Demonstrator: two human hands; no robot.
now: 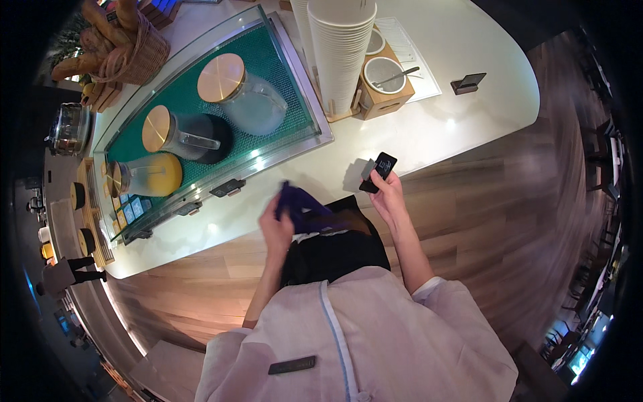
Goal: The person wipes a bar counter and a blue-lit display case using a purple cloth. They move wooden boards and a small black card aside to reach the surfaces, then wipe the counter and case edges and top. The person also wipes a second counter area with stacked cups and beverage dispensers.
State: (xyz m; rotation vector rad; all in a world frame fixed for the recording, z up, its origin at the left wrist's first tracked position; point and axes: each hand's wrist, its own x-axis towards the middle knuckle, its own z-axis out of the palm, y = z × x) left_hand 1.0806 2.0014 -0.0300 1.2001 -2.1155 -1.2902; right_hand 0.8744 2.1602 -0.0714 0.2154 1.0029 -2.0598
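Note:
My right hand (pixel 386 193) grips a small black sign (pixel 384 166) with white writing, just over the edge of the white counter (pixel 432 135). In my left hand (pixel 277 221) is a dark purple cloth (pixel 306 208), blurred and hanging toward my black lower garment. Beyond it, several small black signs, one of them a tilted label sign (pixel 227 187), stand along the front of a glass-sided display. Inside, on green textured matting, are a pitcher of yellow drink (pixel 155 175), a pitcher with a dark lower part (pixel 193 136) and a frosted clear pitcher (pixel 256 105), all with wood-coloured lids.
Tall stacked white cups (pixel 341 55) stand beside a wooden holder (pixel 387 103) with white containers and a spoon. Another small sign (pixel 468 84) is farther right. A wicker bread basket (pixel 143 55) is at upper left. A person (pixel 58 276) stands far left.

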